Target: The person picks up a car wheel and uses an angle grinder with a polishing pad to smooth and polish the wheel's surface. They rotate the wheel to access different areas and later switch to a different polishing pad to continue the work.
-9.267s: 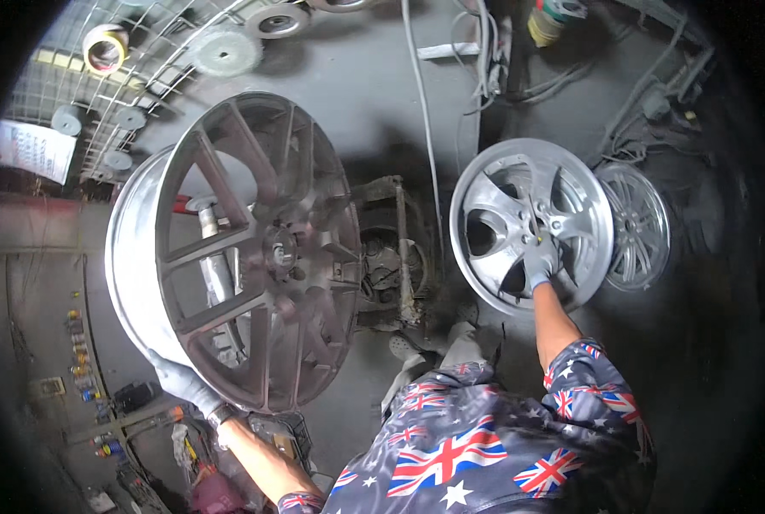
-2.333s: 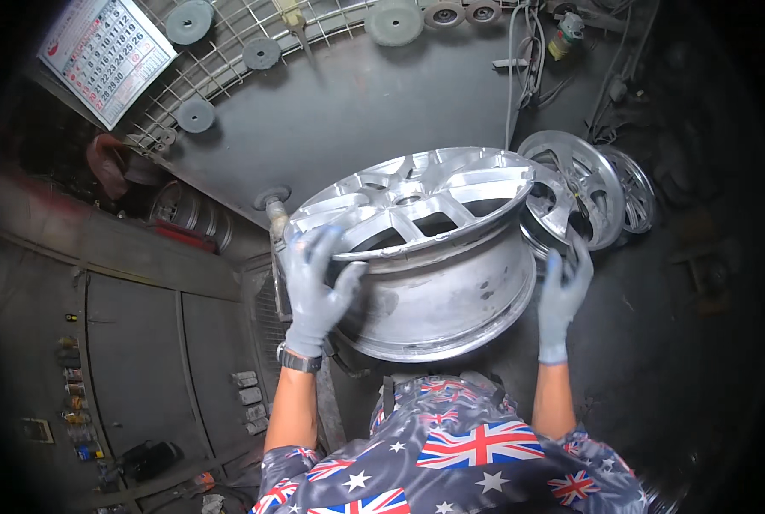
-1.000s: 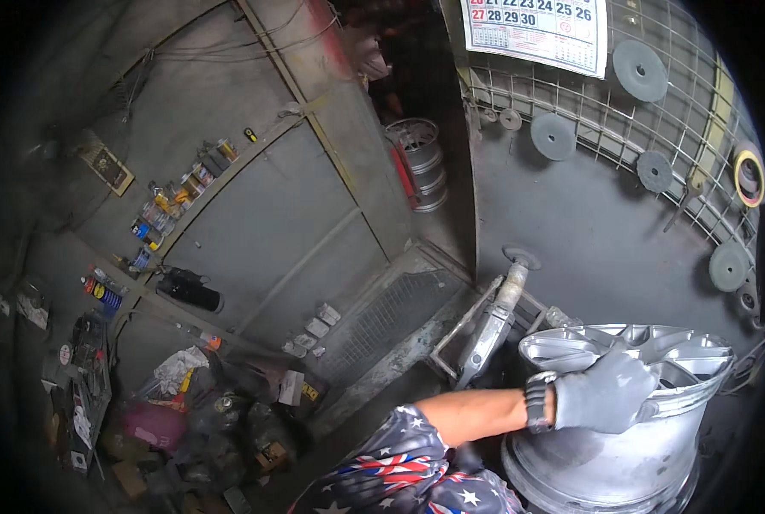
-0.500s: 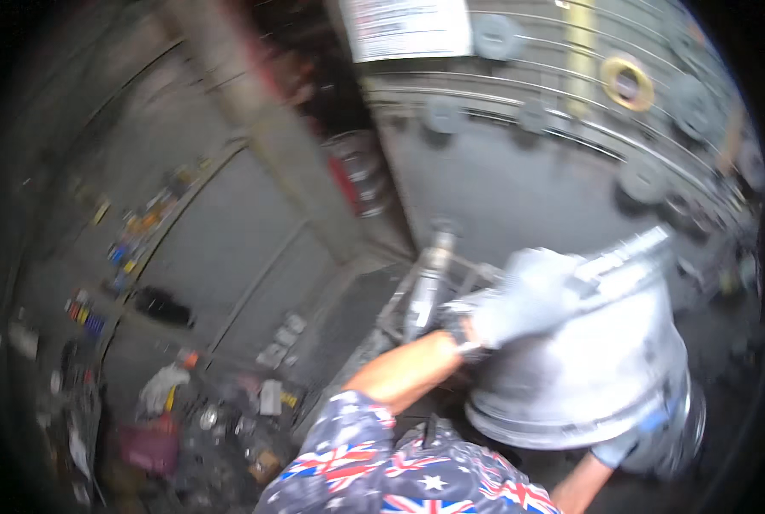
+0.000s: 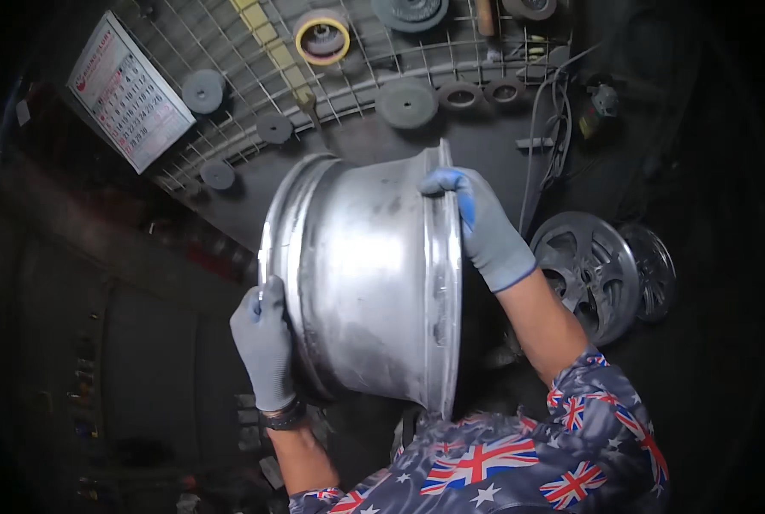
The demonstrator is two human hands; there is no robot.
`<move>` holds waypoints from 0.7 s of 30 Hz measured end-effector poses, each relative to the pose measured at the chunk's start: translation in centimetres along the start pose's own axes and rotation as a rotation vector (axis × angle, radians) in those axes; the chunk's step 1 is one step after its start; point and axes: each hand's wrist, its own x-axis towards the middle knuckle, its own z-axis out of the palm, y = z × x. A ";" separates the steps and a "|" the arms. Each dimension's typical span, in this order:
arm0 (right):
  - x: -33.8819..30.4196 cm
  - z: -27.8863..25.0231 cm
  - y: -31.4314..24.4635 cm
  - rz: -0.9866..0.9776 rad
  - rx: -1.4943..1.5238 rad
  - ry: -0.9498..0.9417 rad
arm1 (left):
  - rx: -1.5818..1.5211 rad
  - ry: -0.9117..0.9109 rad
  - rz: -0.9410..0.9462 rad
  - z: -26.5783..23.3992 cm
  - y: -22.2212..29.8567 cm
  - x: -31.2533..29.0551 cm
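A bare silver metal wheel rim point(image 5: 365, 274) is held up in front of my body, its barrel lying sideways with one flange to the left and the other to the right. My left hand point(image 5: 262, 347), in a grey glove with a dark wristband below it, is closed on the left flange. On the right flange, near its upper part, my right hand point(image 5: 476, 223) is closed, its blue-coated fingers hooked over the edge. The rim's barrel shows dark smudges and a bright patch of glare. Its inside is hidden from view.
Several abrasive discs hang on a wire grid; among them are a yellow-edged wheel point(image 5: 322, 37) and a grey disc point(image 5: 406, 103). A paper calendar point(image 5: 131, 94) hangs at the upper left. At the right stand a spoked wheel point(image 5: 583, 274) and another wheel point(image 5: 652, 272). Cables point(image 5: 562, 128) dangle above them.
The view has swung to the right. The rim has tipped from facing downward onto its side and been raised. My left hand has shifted to the left flange, my right hand up the other flange.
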 end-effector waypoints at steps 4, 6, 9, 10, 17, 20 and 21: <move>0.1 -0.4 0.8 -0.295 -0.270 -0.260 | 0.005 0.009 0.107 -1.5 -1.8 -1.1; -0.4 0.5 0.0 -0.326 -0.186 -0.265 | -0.032 0.081 0.112 -1.5 -2.2 -2.5; -1.5 4.0 -3.8 0.636 0.678 -0.097 | 0.085 0.228 0.124 -2.7 -5.1 -5.2; -1.7 5.1 -3.9 0.678 0.668 -0.072 | 0.075 0.296 0.190 -2.8 -6.9 -5.6; -5.9 6.4 -8.4 0.634 0.617 -0.067 | -0.060 0.278 0.122 -1.7 -10.6 -8.0; -15.0 6.5 -9.7 0.152 -0.177 -0.167 | -0.126 0.240 0.190 -2.4 -13.7 -9.1; -19.0 7.0 -9.5 0.117 -0.242 -0.141 | -0.222 0.173 0.109 -2.7 -14.9 -9.9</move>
